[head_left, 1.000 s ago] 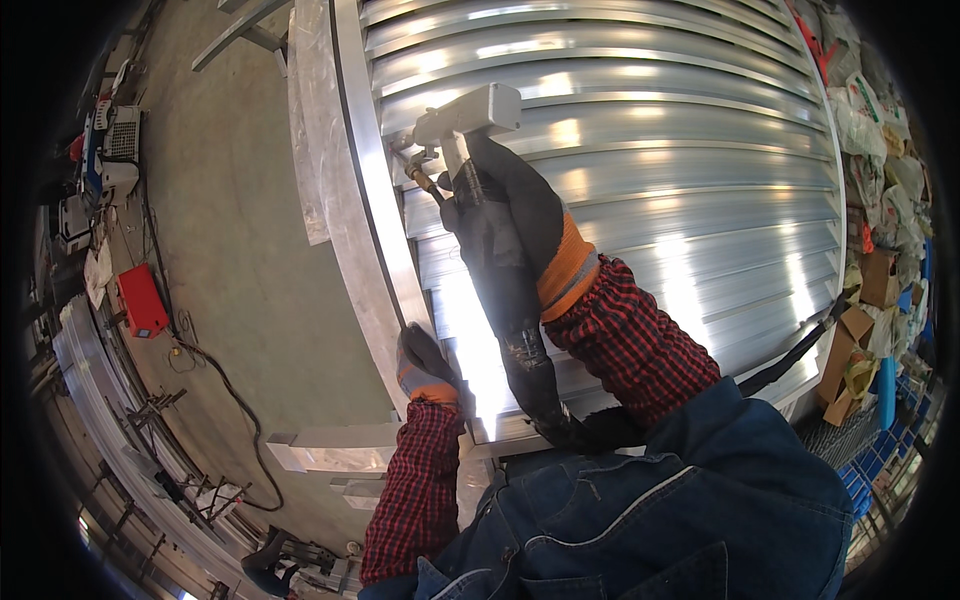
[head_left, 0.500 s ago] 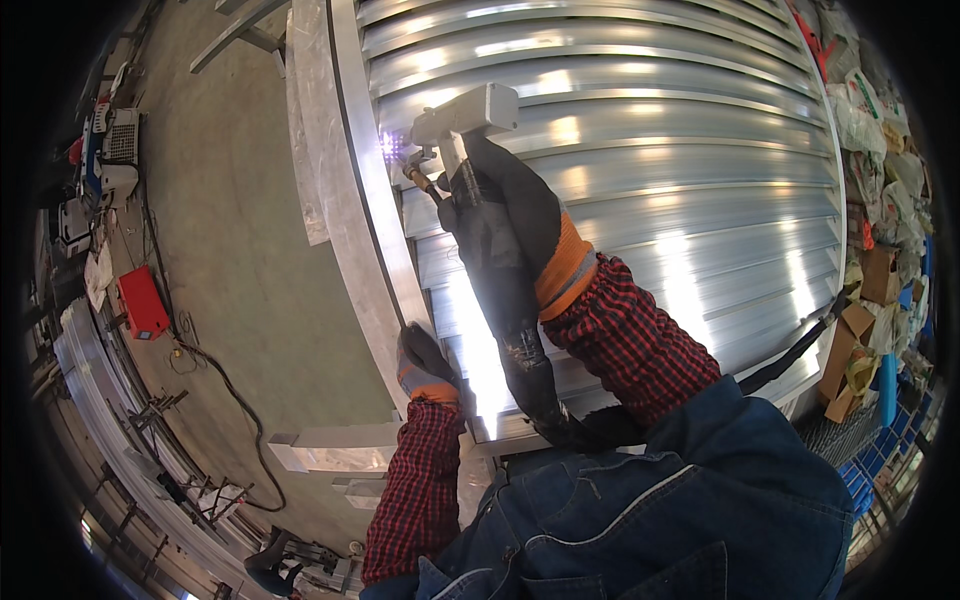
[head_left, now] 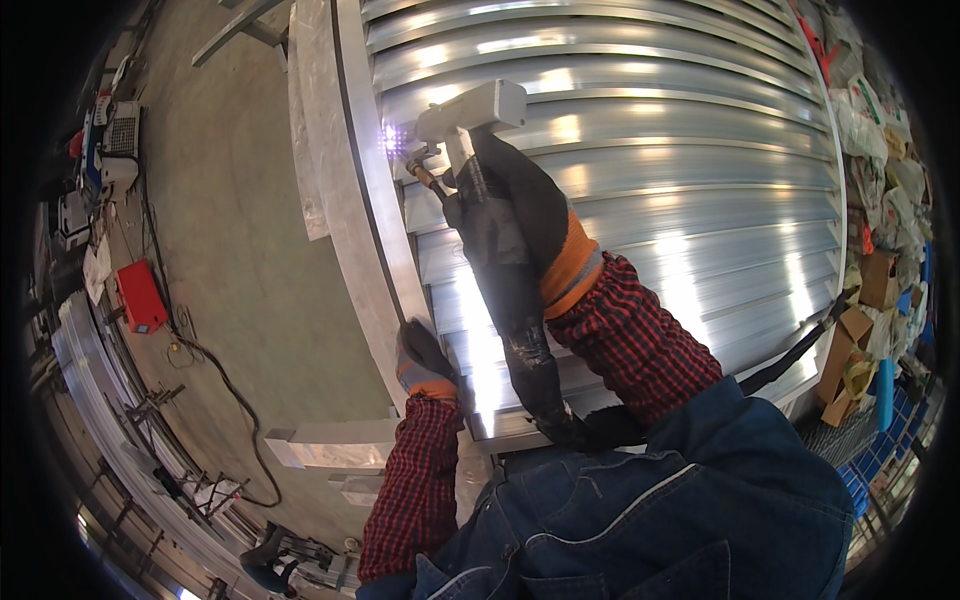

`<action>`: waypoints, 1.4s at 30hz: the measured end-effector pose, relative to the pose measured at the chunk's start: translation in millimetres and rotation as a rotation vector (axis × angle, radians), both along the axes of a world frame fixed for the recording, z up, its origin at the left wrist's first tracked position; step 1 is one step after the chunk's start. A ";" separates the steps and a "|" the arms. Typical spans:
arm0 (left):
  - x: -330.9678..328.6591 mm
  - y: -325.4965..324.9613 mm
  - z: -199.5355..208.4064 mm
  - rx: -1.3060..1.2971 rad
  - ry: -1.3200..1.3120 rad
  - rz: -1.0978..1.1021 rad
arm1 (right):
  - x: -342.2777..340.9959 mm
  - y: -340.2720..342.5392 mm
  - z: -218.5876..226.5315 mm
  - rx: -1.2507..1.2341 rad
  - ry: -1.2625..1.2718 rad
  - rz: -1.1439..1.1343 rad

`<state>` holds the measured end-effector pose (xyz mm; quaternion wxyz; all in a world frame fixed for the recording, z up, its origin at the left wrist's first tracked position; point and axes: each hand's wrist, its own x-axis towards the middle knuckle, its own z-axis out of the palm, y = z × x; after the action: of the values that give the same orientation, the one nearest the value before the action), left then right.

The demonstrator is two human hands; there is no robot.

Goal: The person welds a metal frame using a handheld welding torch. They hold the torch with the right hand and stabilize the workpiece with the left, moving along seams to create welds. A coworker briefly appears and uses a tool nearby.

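Note:
My gloved right hand is closed around a welding torch with a white box-shaped head. Its brass-coloured nozzle points left. A violet-white welding spark glows where a slatted metal panel meets its long side frame. Nearer to me, my gloved left hand rests on that frame, its fingers bent over the rail and partly hidden. A black sleeved cable runs from the torch back under my right forearm.
Plastic bags and an open cardboard box crowd the panel's right side. To the left, a red box-shaped machine and a dark cable lie on the floor. Long metal profiles are stacked at the far left.
The torch and the spark have crept slightly farther along the frame, away from me. My left hand stays in the same place on the rail.

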<state>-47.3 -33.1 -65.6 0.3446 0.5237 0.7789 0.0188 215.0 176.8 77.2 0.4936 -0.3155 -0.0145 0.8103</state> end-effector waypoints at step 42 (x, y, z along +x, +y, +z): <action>33.0 23.6 28.6 0.390 -0.040 0.130 | 3.5 -16.3 19.4 -0.076 -0.021 0.012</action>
<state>-14.2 -9.5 -37.0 0.2498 0.5287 0.7857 0.2019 218.5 160.4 96.6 0.4762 -0.3424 0.0094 0.8099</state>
